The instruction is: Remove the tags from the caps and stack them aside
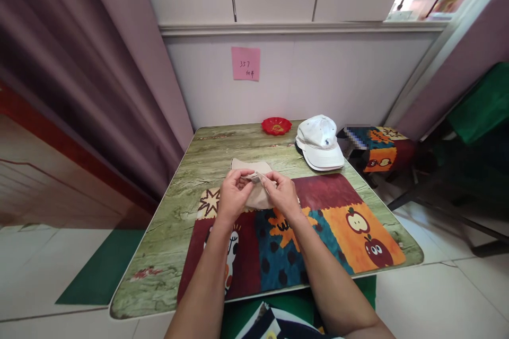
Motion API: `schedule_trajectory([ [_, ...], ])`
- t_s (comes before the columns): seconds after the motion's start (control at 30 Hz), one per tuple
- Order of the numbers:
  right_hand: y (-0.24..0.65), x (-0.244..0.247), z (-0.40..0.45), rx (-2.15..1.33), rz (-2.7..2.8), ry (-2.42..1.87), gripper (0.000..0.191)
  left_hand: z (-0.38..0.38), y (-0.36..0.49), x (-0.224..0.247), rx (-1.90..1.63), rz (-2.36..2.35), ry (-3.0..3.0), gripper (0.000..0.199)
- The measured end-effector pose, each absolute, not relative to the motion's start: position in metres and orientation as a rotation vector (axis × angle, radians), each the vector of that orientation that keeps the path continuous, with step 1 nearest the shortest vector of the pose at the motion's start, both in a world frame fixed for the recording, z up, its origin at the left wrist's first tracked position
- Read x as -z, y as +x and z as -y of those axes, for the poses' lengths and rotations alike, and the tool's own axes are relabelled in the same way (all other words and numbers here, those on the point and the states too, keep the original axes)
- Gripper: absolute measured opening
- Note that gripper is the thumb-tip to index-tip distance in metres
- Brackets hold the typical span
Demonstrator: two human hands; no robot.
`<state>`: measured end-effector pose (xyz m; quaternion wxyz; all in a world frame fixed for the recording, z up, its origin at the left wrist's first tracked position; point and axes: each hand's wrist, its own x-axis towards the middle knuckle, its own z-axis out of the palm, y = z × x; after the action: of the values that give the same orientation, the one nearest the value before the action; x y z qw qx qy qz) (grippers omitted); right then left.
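Observation:
A beige cloth item, which looks like a cap (260, 200), is between my hands over the upper edge of the colourful mat. My left hand (235, 190) pinches its edge on the left, near a small pale tag or strap. On the right, my right hand (281, 190) pinches the same item with thumb and fingers. The fingertips of both hands are close together at its middle. Part of the item reaches up beyond my fingers; its lower side is partly hidden by my hands.
White cap (320, 140) on top of a dark one at the table's back right. Red scalloped dish (276, 126) at the back edge. Patterned mat (334, 190) covers the front of the wooden-look table (159, 254). Pink note (245, 63) on the wall. Stool with printed cloth (382, 151) at right.

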<state>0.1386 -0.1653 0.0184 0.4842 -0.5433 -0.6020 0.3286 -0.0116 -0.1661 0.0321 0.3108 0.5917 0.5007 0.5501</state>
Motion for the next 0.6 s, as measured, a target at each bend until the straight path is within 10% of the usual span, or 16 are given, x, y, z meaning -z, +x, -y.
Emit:
schedule_trajectory([
  [0.6, 0.132, -0.029, 0.172, -0.603, 1.435, -1.388, 0.022, 0.177, 0.018, -0.027, -1.608, -1.435, 1.625, 0.012],
])
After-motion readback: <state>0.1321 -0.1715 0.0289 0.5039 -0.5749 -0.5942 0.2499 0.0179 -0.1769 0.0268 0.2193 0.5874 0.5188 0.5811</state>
